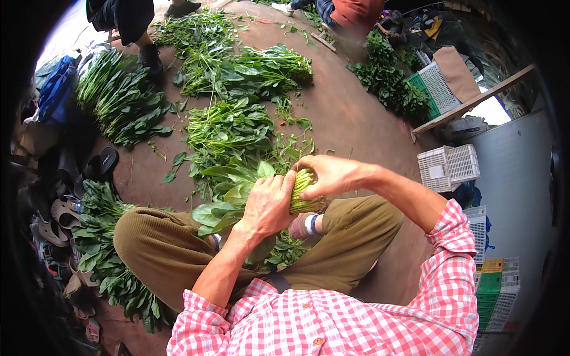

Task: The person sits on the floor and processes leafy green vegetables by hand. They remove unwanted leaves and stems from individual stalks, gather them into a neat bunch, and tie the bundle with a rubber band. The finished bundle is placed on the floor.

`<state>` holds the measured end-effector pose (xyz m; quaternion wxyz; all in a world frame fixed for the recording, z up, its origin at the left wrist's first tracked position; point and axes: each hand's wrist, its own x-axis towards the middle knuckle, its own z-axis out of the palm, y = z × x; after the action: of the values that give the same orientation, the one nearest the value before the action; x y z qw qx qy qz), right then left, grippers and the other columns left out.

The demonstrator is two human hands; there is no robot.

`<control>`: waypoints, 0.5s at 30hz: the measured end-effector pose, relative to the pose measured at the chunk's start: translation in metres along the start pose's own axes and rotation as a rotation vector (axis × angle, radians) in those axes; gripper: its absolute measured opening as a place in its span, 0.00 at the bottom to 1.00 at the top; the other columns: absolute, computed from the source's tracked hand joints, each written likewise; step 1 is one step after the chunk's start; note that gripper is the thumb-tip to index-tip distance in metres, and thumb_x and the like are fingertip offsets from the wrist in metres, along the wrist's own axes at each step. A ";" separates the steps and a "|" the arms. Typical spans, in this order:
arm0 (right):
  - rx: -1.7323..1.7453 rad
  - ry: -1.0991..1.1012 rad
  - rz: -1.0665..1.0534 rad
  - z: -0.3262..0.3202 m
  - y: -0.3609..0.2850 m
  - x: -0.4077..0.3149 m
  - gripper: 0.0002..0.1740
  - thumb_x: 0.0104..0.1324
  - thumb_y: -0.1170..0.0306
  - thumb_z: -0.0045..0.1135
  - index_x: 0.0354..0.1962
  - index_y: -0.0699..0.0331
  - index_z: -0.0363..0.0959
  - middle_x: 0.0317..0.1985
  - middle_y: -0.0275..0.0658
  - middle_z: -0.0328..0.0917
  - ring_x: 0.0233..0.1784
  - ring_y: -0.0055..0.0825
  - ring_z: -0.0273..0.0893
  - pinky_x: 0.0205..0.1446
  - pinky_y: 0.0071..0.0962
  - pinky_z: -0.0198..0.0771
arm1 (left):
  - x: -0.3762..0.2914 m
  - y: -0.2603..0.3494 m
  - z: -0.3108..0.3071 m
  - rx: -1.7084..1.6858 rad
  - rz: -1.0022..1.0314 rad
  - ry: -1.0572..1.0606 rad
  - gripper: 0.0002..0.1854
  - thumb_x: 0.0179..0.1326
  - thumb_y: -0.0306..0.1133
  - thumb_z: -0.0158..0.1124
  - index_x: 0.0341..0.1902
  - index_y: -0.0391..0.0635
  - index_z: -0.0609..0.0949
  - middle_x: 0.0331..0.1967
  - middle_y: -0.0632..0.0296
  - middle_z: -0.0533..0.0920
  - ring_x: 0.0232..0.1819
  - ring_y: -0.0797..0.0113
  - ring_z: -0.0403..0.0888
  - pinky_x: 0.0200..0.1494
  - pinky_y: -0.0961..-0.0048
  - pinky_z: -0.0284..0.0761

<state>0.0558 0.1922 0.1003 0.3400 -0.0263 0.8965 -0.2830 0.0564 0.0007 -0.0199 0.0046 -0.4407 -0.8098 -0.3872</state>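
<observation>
A bunch of leafy greens (234,187) lies between my two hands, its leaves to the left and its pale green stem ends to the right. My left hand (269,200) is closed round the stems, just beside the leaves. My right hand (329,175) curls about the cut stem ends, thumb below and fingers above, touching them. Brownish, stringy ends show at the lower right of the bunch. Beyond the hands, a pile of loose greens (229,127) covers the floor.
Stacked greens lie at the upper left (122,95) and beside my left knee (102,244). Shoes (53,229) crowd the left edge. White plastic crates (449,168) and a wooden bar (476,100) stand right. Other people sit or stand at the top.
</observation>
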 end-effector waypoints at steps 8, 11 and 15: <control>0.603 -0.143 0.101 -0.021 0.027 -0.005 0.54 0.68 0.27 0.41 0.67 0.69 0.68 0.65 0.49 0.74 0.67 0.35 0.71 0.73 0.37 0.64 | 0.004 0.003 -0.013 -0.295 -0.025 0.053 0.55 0.40 0.38 0.84 0.72 0.39 0.62 0.48 0.44 0.83 0.50 0.41 0.82 0.53 0.54 0.78; 0.829 -0.066 0.058 -0.005 0.040 -0.005 0.59 0.63 0.21 0.37 0.71 0.64 0.63 0.65 0.45 0.74 0.67 0.33 0.71 0.74 0.37 0.62 | 0.004 0.002 -0.015 -0.443 -0.177 0.042 0.58 0.41 0.37 0.85 0.74 0.41 0.58 0.49 0.44 0.83 0.50 0.41 0.84 0.53 0.54 0.80; 1.004 0.075 -0.037 0.024 0.052 -0.014 0.57 0.64 0.26 0.47 0.72 0.64 0.59 0.61 0.39 0.76 0.65 0.26 0.72 0.73 0.33 0.64 | 0.008 0.000 -0.013 -0.579 -0.317 0.114 0.59 0.41 0.36 0.86 0.74 0.42 0.56 0.52 0.45 0.83 0.53 0.46 0.85 0.56 0.58 0.81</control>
<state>0.0894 0.2275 0.0665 0.2734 0.1348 0.6607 -0.6860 0.0471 -0.0016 -0.0073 -0.1358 -0.2699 -0.7231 -0.6211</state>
